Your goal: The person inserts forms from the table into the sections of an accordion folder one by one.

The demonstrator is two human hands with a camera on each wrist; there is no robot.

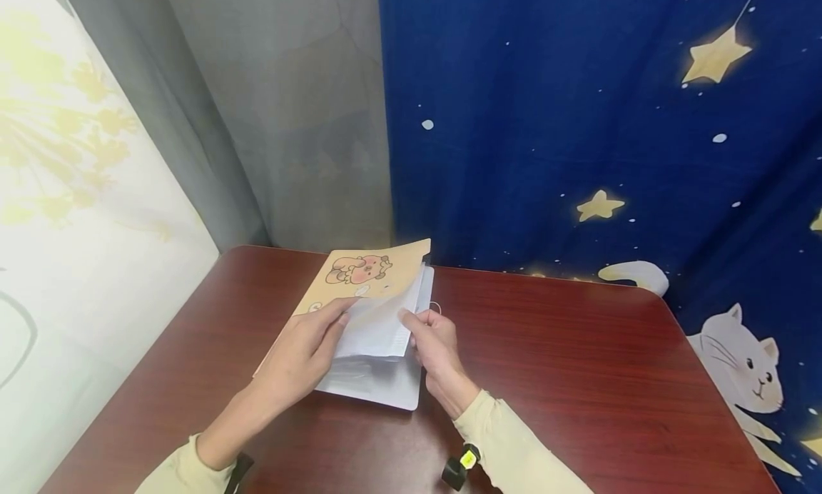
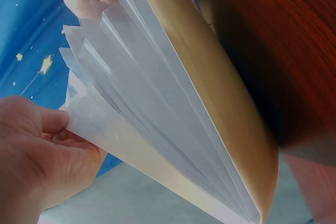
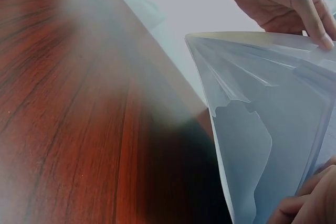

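Note:
An expanding file folder [image 1: 321, 283] lies on the table in the head view, its tan front cover printed with a cartoon animal and lifted. Fanned out beneath the cover are translucent pockets [image 2: 142, 51], seen from the side in the left wrist view. My left hand [image 1: 295, 355] pinches the lifted cover at its near edge, between thumb and fingers. On the folder's right side, my right hand [image 1: 437, 344] grips the pocket edges, thumb on top. The right wrist view shows a clear pocket sheet [image 3: 241, 150] with a wavy-edged outline; my right fingers [image 3: 310, 203] are partly cut off there.
The dark red wooden table [image 1: 552, 380] extends around the folder. Behind it hang a grey curtain [image 1: 308, 123] and a blue curtain [image 1: 514, 137] with stars and a cat. A pale patterned wall surface [image 1: 77, 194] stands at the left. A black wrist device [image 1: 456, 472] sits by the right sleeve.

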